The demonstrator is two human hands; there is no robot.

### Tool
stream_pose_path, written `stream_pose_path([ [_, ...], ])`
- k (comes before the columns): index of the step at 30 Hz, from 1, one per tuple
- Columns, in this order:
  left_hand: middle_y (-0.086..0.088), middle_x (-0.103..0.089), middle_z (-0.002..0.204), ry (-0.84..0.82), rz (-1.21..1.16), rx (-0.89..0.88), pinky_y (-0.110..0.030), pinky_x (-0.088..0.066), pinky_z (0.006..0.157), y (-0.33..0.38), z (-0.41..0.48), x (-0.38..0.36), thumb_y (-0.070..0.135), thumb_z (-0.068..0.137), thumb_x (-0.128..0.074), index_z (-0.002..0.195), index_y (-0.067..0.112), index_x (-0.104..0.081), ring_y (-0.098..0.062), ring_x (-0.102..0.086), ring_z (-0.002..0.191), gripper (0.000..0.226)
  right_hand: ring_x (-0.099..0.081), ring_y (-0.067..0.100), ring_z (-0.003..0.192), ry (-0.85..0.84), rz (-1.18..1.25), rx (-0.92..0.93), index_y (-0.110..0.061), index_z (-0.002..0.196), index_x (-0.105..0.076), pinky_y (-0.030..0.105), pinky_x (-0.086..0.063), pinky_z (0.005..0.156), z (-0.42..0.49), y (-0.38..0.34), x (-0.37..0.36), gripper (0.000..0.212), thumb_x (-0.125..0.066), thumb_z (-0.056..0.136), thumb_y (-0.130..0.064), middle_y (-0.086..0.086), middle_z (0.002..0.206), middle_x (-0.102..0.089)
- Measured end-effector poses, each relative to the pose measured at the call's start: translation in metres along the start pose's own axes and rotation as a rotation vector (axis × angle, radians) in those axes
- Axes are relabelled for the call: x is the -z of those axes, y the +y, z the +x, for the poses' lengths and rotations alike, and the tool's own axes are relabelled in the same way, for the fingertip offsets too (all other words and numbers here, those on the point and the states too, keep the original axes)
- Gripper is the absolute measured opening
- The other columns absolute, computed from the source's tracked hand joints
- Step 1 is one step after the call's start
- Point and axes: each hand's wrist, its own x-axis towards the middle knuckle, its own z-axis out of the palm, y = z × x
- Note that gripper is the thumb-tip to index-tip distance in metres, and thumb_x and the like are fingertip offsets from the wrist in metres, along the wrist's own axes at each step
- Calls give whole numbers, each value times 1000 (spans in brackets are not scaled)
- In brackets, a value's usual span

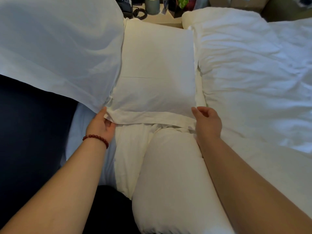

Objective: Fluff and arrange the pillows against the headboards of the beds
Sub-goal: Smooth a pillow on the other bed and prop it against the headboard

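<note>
A white pillow (157, 68) in its case lies flat in the middle of the view, its open flap end toward me. My left hand (101, 125) pinches the flap's left corner, thumb on top. My right hand (208, 123) sits at the flap's right corner with fingers loosely curled, and whether it grips the cloth I cannot tell. A second bare pillow (170, 174) lies lengthwise between my forearms. A third large white pillow (55, 43) fills the upper left.
A rumpled white duvet (253, 73) covers the bed on the right. A nightstand (162, 18) at the top centre carries a phone, a cup and small items. Dark floor or bed base (30, 125) shows at the left.
</note>
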Motion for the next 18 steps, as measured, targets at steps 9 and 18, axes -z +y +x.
stream_pose_path([
  [9, 0, -71, 89, 192, 200, -206, -24, -56, 79, 4, -11, 39, 13, 89, -69, 89, 14, -69, -11, -65, 82, 1, -60, 13, 79, -426, -340, 416, -20, 96, -67, 22, -46, 72, -23, -12, -40, 24, -78, 79, -32, -4, 86, -65],
  [18, 5, -75, 86, 76, 346, -400, -24, -57, 72, 38, -10, 23, 21, 86, -74, 103, 16, -71, -9, -71, 80, 18, -48, 28, 119, -674, -873, 1012, -25, 124, -59, 39, -37, 95, -52, 6, -136, 65, -76, 69, -54, 2, 126, -55],
])
